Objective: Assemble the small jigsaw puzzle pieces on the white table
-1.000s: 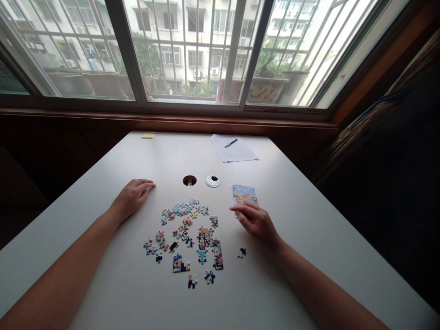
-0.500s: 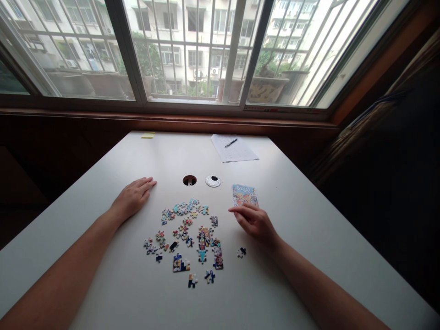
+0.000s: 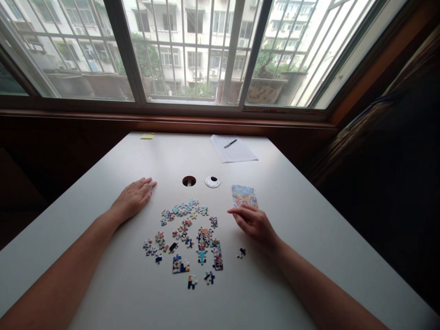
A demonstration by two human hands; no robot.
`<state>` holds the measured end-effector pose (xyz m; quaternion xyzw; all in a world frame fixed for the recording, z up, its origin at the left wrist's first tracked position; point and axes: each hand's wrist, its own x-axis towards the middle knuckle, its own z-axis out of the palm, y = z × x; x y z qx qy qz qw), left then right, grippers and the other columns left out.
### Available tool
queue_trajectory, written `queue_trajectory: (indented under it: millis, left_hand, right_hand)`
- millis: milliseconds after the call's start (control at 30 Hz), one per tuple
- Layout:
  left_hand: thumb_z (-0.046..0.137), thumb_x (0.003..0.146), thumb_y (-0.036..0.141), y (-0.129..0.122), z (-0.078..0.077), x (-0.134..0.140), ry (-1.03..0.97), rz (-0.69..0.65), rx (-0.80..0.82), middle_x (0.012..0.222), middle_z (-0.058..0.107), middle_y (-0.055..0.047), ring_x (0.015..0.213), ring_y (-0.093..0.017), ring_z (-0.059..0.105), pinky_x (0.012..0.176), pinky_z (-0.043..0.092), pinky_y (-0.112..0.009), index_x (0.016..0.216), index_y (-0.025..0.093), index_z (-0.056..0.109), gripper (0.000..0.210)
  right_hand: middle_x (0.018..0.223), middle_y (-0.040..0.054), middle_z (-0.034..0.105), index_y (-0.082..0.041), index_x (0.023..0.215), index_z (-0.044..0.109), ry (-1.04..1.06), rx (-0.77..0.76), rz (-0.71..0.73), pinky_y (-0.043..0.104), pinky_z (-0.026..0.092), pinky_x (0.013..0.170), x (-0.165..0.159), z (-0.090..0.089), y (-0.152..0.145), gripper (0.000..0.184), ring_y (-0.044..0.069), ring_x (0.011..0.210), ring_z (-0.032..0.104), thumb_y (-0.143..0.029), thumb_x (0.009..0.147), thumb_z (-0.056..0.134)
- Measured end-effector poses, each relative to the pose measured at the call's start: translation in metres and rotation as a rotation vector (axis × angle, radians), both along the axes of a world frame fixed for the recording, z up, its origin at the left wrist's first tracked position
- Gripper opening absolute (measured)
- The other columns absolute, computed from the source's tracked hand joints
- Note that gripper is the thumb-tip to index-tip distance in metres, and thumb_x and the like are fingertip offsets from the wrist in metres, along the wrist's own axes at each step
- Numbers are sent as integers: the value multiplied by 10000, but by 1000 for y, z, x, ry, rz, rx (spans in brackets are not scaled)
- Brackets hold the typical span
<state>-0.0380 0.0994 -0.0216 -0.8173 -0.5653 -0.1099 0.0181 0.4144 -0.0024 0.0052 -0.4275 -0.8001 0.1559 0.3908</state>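
My left hand lies flat on the white table with its fingers stretched out, left of the puzzle pieces, holding nothing. On the right, my right hand rests with a finger extended to the left and the thumb apart below it; nothing shows in it. It overlaps the lower edge of a small picture card. Loose jigsaw pieces are scattered between the hands. Some are joined: a larger cluster, a strip and a dark blue section. One piece lies alone below my right hand.
Beyond the pieces are a round hole in the table and its metal cover. Farther back lie paper sheets, a pen on them, and a yellow sticky note. A barred window stands behind.
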Motion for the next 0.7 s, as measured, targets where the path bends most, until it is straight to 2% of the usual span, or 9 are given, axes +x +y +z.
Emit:
queue_trajectory:
  millis: [133, 267, 367, 433, 567, 633, 700]
  left_hand:
    - [325, 988, 456, -2, 9, 1, -34, -29, -42, 1505, 466, -87, 1407, -284, 395, 1193, 298, -475, 1435, 237, 504, 529]
    - [396, 969, 476, -5, 28, 1, -69, -73, -115, 1368, 547, -88, 1252, -288, 517, 1091, 416, -469, 1320, 264, 591, 455]
    - [475, 936, 466, -11, 49, 6, -86, -124, -201, 1202, 615, -77, 1042, -230, 620, 933, 516, -358, 1139, 245, 668, 356]
    - [492, 932, 443, -20, 66, 14, -119, -150, -357, 1118, 634, -60, 929, -191, 643, 809, 534, -293, 1041, 240, 684, 300]
    - [563, 882, 385, -45, 96, 42, -89, -239, -655, 1054, 642, -31, 870, -170, 633, 733, 499, -259, 986, 257, 678, 201]
    - [594, 844, 352, -58, 104, 56, -49, -266, -756, 1042, 647, -28, 854, -171, 627, 700, 482, -252, 980, 255, 669, 183]
    - [632, 789, 317, -68, 108, 68, -20, -271, -788, 1046, 645, -23, 857, -175, 616, 683, 467, -248, 976, 251, 651, 199]
  right_hand:
    - [770, 23, 589, -208, 1039, 741, -1, 0, 3, 261, 446, 614, 0, 0, 0, 229, 124, 601, 508, -216, 963, 525]
    - [775, 29, 598, -207, 1036, 742, 7, -6, 0, 264, 451, 618, 0, 1, 0, 231, 128, 613, 522, -220, 965, 523]
    - [770, 28, 595, -204, 1036, 742, 6, -5, 6, 263, 446, 610, 0, 0, 0, 233, 127, 607, 517, -219, 965, 521]
    - [765, 25, 594, -205, 1034, 742, 4, -2, 12, 261, 442, 605, 1, -1, 0, 232, 125, 601, 511, -218, 966, 520]
    - [776, 25, 602, -211, 1043, 739, -1, -2, 14, 262, 448, 621, 2, -2, 1, 228, 126, 616, 517, -210, 964, 526]
    - [776, 24, 603, -209, 1043, 740, -1, 0, 14, 262, 449, 620, 1, -2, 1, 227, 125, 612, 516, -207, 961, 528]
    - [771, 23, 605, -207, 1037, 741, 3, 2, 12, 265, 456, 628, 1, -2, 1, 226, 124, 604, 514, -207, 959, 530]
